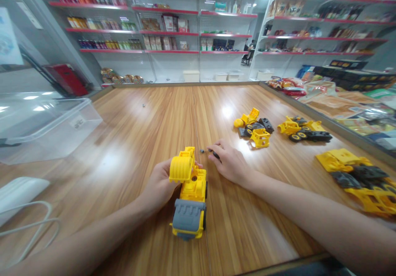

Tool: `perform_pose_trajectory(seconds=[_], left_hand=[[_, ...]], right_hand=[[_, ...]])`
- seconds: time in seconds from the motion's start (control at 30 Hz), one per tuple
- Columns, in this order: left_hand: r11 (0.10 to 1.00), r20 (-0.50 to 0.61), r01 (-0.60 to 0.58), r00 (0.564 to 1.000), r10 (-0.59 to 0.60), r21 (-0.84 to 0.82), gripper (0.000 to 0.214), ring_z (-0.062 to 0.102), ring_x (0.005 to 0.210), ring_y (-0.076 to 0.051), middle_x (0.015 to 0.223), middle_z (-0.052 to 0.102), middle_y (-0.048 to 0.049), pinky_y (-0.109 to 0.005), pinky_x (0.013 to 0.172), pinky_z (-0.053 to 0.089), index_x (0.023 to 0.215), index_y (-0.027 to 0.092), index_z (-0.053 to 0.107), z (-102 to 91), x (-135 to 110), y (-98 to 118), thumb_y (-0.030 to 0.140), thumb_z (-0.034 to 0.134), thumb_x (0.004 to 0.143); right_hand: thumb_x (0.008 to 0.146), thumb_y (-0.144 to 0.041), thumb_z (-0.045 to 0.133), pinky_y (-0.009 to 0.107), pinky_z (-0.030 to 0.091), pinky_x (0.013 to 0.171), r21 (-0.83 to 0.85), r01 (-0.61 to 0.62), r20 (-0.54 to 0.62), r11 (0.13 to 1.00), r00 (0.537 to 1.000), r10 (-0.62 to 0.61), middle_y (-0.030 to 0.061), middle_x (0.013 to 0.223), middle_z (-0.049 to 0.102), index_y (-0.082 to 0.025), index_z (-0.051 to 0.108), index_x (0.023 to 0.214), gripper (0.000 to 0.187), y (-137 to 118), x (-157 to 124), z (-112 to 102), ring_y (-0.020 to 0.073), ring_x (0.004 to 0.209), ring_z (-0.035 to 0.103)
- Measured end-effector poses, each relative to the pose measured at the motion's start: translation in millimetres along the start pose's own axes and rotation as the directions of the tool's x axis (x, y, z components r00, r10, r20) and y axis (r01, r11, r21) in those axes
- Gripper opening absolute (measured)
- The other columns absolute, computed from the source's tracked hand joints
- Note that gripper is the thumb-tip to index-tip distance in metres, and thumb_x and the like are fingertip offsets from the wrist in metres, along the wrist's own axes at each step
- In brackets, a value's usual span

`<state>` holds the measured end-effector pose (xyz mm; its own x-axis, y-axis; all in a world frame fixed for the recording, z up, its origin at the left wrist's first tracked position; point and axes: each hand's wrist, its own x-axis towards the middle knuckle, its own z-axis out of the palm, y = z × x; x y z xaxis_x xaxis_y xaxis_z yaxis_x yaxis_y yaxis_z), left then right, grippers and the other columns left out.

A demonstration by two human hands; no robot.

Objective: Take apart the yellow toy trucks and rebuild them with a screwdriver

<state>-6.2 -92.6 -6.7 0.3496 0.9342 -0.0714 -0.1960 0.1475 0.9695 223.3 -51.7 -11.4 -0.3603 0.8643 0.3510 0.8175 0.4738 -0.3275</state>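
Observation:
In the head view a yellow toy construction truck [193, 189] with a grey front bucket [187, 216] stands on the wooden table. My left hand [161, 183] is closed around its far left side, by the raised yellow scoop [181, 168]; part of the fingers is hidden behind the toy. To the right, my right hand [230, 162] rests low over the tabletop with its fingers curled together. A small black thing [216, 155] shows under those fingers, its kind unclear. Just left of the fingertips lies a tiny dark grey piece [202, 151].
Toy vehicle parts in yellow and black lie in three groups on the right: a near pile [343, 160], a far pile [291, 125] and a middle pile [260, 138]. A clear plastic bin [55, 131] and a white device [23, 191] with a cable are left. Stocked shelves stand behind.

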Motion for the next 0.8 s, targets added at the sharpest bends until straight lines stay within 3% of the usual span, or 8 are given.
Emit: perform_pose_trajectory(seconds=[0.17,0.37,0.53,0.6,0.67,0.73,0.8], left_hand=[[0.995,-0.012,-0.008,1.000,0.009,0.101,0.032,0.069,0.101,-0.028,0.115,0.071,-0.0138,-0.040,0.090,0.056,0.114,0.016,0.070,-5.2,1,-2,0.029,0.069,0.085],[0.997,-0.025,0.002,1.000,0.000,0.079,0.026,0.072,0.084,-0.025,0.100,0.075,-0.0108,-0.033,0.073,0.061,0.101,0.015,0.073,-3.4,1,-6,0.029,0.074,0.080],[0.990,-0.061,-0.060,0.996,0.068,0.124,0.026,0.071,0.081,-0.023,0.094,0.075,-0.0103,-0.030,0.068,0.060,0.097,0.013,0.074,-2.1,-2,-6,0.030,0.076,0.077],[0.987,-0.038,-0.035,0.998,0.042,0.156,0.028,0.071,0.081,-0.023,0.094,0.075,-0.0108,-0.030,0.070,0.059,0.100,0.013,0.073,-3.2,-2,-4,0.031,0.074,0.079],[0.979,-0.014,-0.023,1.000,0.026,0.200,0.028,0.070,0.081,-0.022,0.093,0.075,-0.0099,-0.029,0.070,0.058,0.101,0.014,0.073,-4.3,-3,-1,0.033,0.074,0.080],[0.971,-0.005,-0.041,0.999,0.044,0.235,0.028,0.069,0.081,-0.021,0.092,0.075,-0.0081,-0.027,0.070,0.057,0.101,0.015,0.073,-4.5,-4,1,0.033,0.074,0.080],[0.965,-0.001,-0.073,0.997,0.075,0.254,0.025,0.068,0.078,-0.020,0.089,0.075,-0.0063,-0.026,0.068,0.056,0.099,0.017,0.073,-3.8,-5,2,0.032,0.074,0.079]], right_hand=[[0.096,-0.028,0.052,0.029,0.047,0.077,0.022,-0.027,-0.002,0.999,1.000,0.027,0.0068,0.100,0.063,-0.020,0.065,0.097,0.015,3,2,1,0.0192,0.090,0.064],[0.091,-0.023,0.061,0.029,0.047,0.079,0.131,-0.042,-0.039,0.990,0.998,0.047,0.0056,0.091,0.068,-0.018,0.066,0.088,0.007,11,1,1,0.0180,0.087,0.064],[0.089,-0.026,0.065,0.025,0.049,0.068,0.299,-0.062,-0.071,0.952,0.994,0.087,0.0004,0.079,0.070,-0.019,0.067,0.085,0.009,-3,-1,-12,0.0130,0.072,0.065],[0.088,-0.028,0.066,0.023,0.049,0.058,0.519,-0.094,-0.049,0.850,0.989,0.139,-0.0010,0.074,0.068,-0.019,0.066,0.086,0.010,-14,-5,-19,0.0105,0.061,0.062],[0.086,-0.029,0.067,0.021,0.047,0.047,0.723,-0.139,0.038,0.677,0.986,0.162,-0.0015,0.073,0.067,-0.018,0.065,0.088,0.011,-27,-10,-26,0.0081,0.049,0.057],[0.085,-0.028,0.068,0.020,0.049,0.044,0.843,-0.137,0.087,0.520,0.989,0.119,0.0001,0.079,0.067,-0.018,0.063,0.089,0.012,-37,-16,-32,0.0079,0.050,0.058],[0.084,-0.025,0.069,0.020,0.051,0.046,0.898,-0.096,0.076,0.429,0.995,0.064,0.0014,0.085,0.066,-0.018,0.063,0.087,0.010,-44,-21,-35,0.0081,0.055,0.060]])
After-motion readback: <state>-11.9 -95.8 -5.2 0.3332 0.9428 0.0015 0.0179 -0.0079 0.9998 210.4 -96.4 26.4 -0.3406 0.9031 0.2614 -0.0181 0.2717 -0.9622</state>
